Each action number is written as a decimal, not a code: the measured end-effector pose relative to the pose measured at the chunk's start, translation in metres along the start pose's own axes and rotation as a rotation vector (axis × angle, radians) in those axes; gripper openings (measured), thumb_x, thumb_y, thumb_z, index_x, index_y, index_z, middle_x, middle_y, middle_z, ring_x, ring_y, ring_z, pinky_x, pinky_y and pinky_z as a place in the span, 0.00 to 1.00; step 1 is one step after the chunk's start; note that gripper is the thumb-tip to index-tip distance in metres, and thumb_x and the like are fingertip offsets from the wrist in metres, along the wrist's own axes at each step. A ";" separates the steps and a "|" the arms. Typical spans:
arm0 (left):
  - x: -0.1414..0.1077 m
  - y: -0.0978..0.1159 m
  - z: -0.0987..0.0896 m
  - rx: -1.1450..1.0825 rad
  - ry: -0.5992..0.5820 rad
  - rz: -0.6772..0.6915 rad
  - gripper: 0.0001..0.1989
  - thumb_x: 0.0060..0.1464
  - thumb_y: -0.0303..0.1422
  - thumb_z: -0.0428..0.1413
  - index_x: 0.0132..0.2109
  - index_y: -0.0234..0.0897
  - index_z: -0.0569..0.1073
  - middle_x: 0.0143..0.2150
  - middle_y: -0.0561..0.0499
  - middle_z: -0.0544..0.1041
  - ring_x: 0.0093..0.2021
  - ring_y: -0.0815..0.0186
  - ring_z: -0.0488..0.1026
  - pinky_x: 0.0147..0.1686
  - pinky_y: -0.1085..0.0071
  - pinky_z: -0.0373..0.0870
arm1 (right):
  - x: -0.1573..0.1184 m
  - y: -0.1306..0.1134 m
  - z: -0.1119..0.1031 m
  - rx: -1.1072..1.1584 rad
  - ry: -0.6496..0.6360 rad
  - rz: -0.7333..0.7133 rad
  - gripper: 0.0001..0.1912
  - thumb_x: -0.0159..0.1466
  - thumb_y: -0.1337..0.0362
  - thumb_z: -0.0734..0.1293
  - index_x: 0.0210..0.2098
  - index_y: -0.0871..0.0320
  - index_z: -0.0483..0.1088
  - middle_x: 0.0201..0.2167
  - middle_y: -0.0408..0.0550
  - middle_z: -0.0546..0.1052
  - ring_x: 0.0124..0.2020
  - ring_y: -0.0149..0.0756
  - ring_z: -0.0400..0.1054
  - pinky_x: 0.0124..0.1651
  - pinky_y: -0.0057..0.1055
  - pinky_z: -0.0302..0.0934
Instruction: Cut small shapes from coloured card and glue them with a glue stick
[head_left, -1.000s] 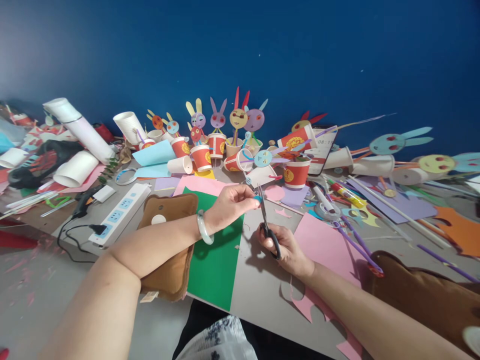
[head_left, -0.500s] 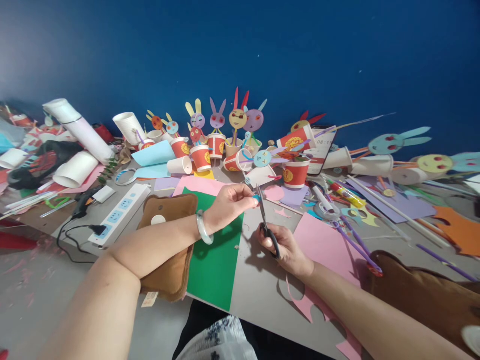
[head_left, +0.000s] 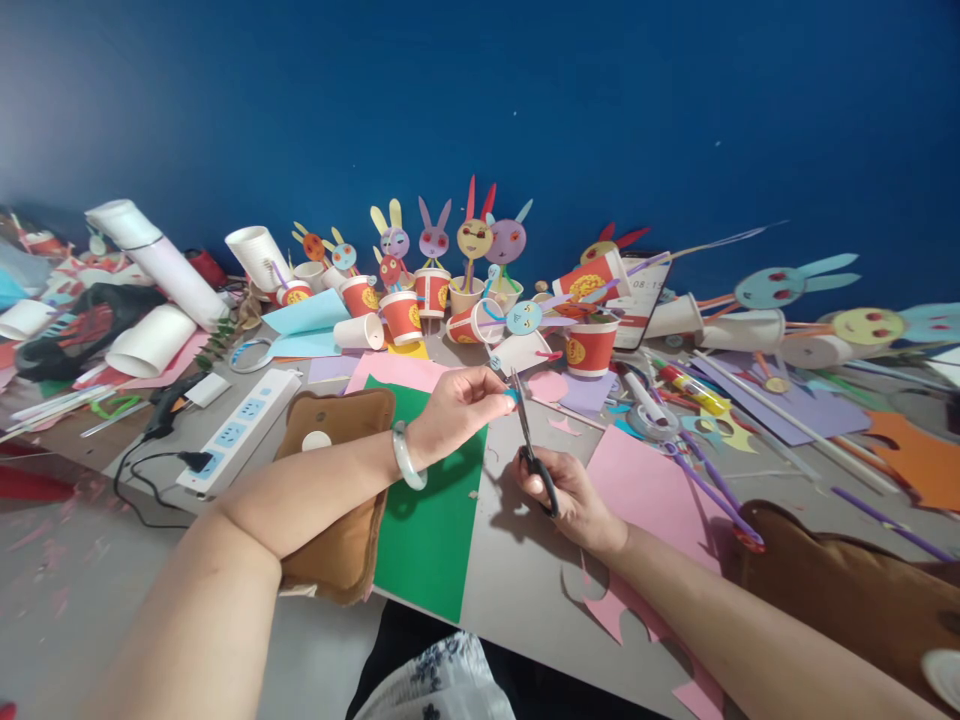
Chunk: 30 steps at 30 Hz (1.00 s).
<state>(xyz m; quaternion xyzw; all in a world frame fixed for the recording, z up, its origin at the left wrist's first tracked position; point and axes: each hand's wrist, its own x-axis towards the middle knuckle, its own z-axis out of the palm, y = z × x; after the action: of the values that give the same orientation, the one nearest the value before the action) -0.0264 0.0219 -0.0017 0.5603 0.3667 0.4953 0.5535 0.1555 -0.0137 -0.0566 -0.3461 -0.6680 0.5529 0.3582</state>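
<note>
Between the thumb and fingers of my left hand (head_left: 469,408) is a small piece of blue paper (head_left: 513,396), mostly covered by the fingertips. My right hand (head_left: 574,497) grips black-handled scissors (head_left: 527,435), their blades pointing up and away beside the blue piece. Whether the blades touch the paper I cannot tell. Under my left wrist lies a green sheet of paper (head_left: 431,545), partly over a brown cushion (head_left: 330,540). A pink sheet (head_left: 652,490) with cut-out edges lies beneath my right forearm.
Paper cups with paper rabbits (head_left: 433,285) line the blue wall. A power strip (head_left: 244,425) with a plugged cord lies left. On the right are a tape roll (head_left: 658,425), a glue tube (head_left: 694,390), purple sticks and paper scraps. A phone (head_left: 645,300) leans behind the cups.
Both hands stay almost in the same place, with the scissors still beside the blue piece. Slightly more blue shows at my left fingertips.
</note>
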 end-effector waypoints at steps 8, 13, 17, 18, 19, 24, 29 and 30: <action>0.002 -0.001 0.000 -0.017 0.047 -0.001 0.16 0.57 0.41 0.51 0.28 0.34 0.72 0.26 0.50 0.74 0.29 0.69 0.71 0.35 0.70 0.68 | 0.001 -0.001 0.001 0.009 0.005 0.001 0.28 0.57 0.39 0.66 0.22 0.58 0.61 0.17 0.39 0.59 0.20 0.26 0.49 0.22 0.28 0.49; 0.001 0.000 0.000 0.021 0.022 0.007 0.19 0.55 0.46 0.54 0.29 0.33 0.72 0.27 0.50 0.73 0.30 0.69 0.70 0.34 0.71 0.67 | 0.000 -0.002 0.001 0.024 0.004 0.009 0.27 0.57 0.40 0.66 0.22 0.58 0.61 0.17 0.38 0.59 0.20 0.26 0.49 0.22 0.28 0.49; -0.001 0.003 0.001 0.046 0.013 0.008 0.14 0.44 0.38 0.64 0.29 0.33 0.70 0.25 0.55 0.70 0.28 0.73 0.65 0.30 0.74 0.63 | 0.000 0.000 0.001 0.023 0.007 -0.004 0.28 0.57 0.38 0.65 0.22 0.58 0.61 0.18 0.39 0.60 0.21 0.27 0.50 0.23 0.28 0.49; -0.001 0.003 0.001 0.040 0.016 0.007 0.13 0.44 0.36 0.64 0.29 0.33 0.70 0.25 0.55 0.70 0.28 0.73 0.65 0.30 0.75 0.63 | 0.000 0.000 0.001 0.023 0.010 -0.005 0.28 0.57 0.38 0.65 0.22 0.58 0.61 0.18 0.39 0.60 0.21 0.27 0.50 0.24 0.28 0.49; -0.001 0.003 0.001 0.035 0.020 0.006 0.12 0.45 0.35 0.63 0.29 0.33 0.70 0.26 0.54 0.70 0.28 0.73 0.66 0.30 0.75 0.64 | 0.000 0.001 0.001 0.022 0.013 -0.005 0.29 0.57 0.38 0.65 0.22 0.58 0.61 0.18 0.39 0.60 0.21 0.27 0.50 0.24 0.28 0.49; 0.000 0.002 0.001 0.031 0.029 0.011 0.08 0.46 0.32 0.61 0.29 0.33 0.70 0.26 0.54 0.71 0.29 0.73 0.67 0.32 0.74 0.64 | 0.000 0.001 0.001 0.009 0.011 -0.005 0.29 0.57 0.37 0.65 0.22 0.58 0.61 0.18 0.39 0.60 0.21 0.27 0.50 0.23 0.28 0.49; 0.000 0.001 0.000 0.030 0.032 0.015 0.08 0.46 0.31 0.61 0.29 0.33 0.70 0.27 0.54 0.71 0.29 0.72 0.67 0.33 0.73 0.65 | 0.000 -0.001 0.002 -0.007 0.010 -0.009 0.28 0.57 0.38 0.65 0.21 0.58 0.61 0.18 0.39 0.60 0.21 0.27 0.50 0.23 0.28 0.50; 0.000 0.001 0.000 0.028 0.034 0.018 0.07 0.46 0.31 0.61 0.29 0.33 0.69 0.26 0.54 0.71 0.29 0.72 0.68 0.33 0.73 0.65 | 0.000 -0.001 0.002 -0.009 0.011 -0.009 0.28 0.57 0.38 0.65 0.21 0.58 0.61 0.18 0.39 0.60 0.21 0.27 0.50 0.23 0.28 0.50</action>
<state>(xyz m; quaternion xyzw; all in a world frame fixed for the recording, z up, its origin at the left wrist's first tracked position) -0.0265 0.0214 -0.0005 0.5629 0.3780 0.5042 0.5348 0.1540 -0.0146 -0.0556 -0.3477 -0.6699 0.5464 0.3630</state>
